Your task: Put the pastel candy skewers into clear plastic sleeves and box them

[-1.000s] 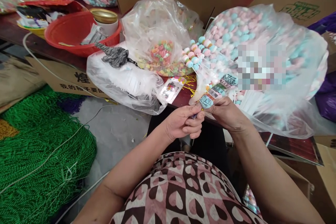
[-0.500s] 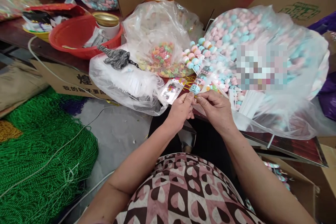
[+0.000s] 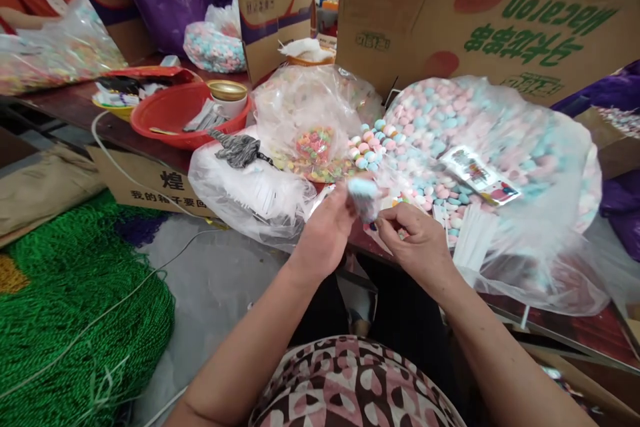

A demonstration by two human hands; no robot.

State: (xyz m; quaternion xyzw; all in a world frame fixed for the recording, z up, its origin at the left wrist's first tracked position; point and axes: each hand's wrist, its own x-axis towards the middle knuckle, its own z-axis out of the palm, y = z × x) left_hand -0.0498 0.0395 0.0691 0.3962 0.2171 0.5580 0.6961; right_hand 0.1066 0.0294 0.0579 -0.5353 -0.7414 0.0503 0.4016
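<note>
My left hand (image 3: 327, 230) is closed around a small clear candy packet (image 3: 363, 195) with a pale blue sweet at its top, blurred by motion. The thumb and fingers of my right hand (image 3: 417, 240) are pinched at the packet's lower end; the exact point of contact is too small to make out. Just beyond my hands lie loose pastel sweets (image 3: 373, 147) in rows. White sticks (image 3: 475, 237) lie to the right of my right hand, and a printed card packet (image 3: 480, 175) rests on a large clear bag of pink and blue sweets (image 3: 425, 103).
A red basin (image 3: 165, 137) with a gold-rimmed bowl (image 3: 227, 90) stands at left, by a bag of white pieces (image 3: 220, 193) topped with grey ties (image 3: 240, 149). Cardboard boxes (image 3: 395, 0) stand behind. Green cord (image 3: 90, 300) covers the floor at left. A person (image 3: 25, 13) sits far left.
The packet has turned upright in my left hand and my right hand has shifted to its lower end. The view has tilted up, bringing a person into the far left.
</note>
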